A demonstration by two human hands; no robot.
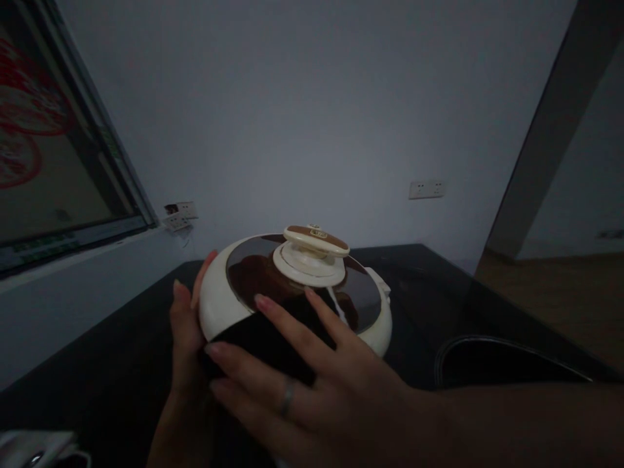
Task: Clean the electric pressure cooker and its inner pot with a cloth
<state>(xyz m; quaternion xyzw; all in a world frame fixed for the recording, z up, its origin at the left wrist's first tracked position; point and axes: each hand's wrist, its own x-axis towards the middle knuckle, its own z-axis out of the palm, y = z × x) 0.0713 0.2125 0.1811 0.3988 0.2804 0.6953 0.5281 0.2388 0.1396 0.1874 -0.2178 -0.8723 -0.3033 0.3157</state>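
Observation:
A rounded cream-coloured pot [217, 305] stands in front of me on a dark table. Its lid [368, 302] is dark and glossy, topped by a cream knob with a brown inlay [316, 240]. My left hand [185, 344] rests against the pot's left side, fingers pointing up and cupped around its wall. My right hand [312, 383], wearing a ring, reaches across the front with its fingers spread and stretched out. Beneath those fingers a matte black patch [244, 331], perhaps a cloth, covers part of the lid and front wall; its kind is unclear.
The black table [409, 279] reaches back to a pale wall with sockets [427, 189] on the right and another socket [180, 214] at left. A dark, rimmed object [502, 364] is at right. Something white [36, 448] lies bottom left. A window [58, 149] is upper left.

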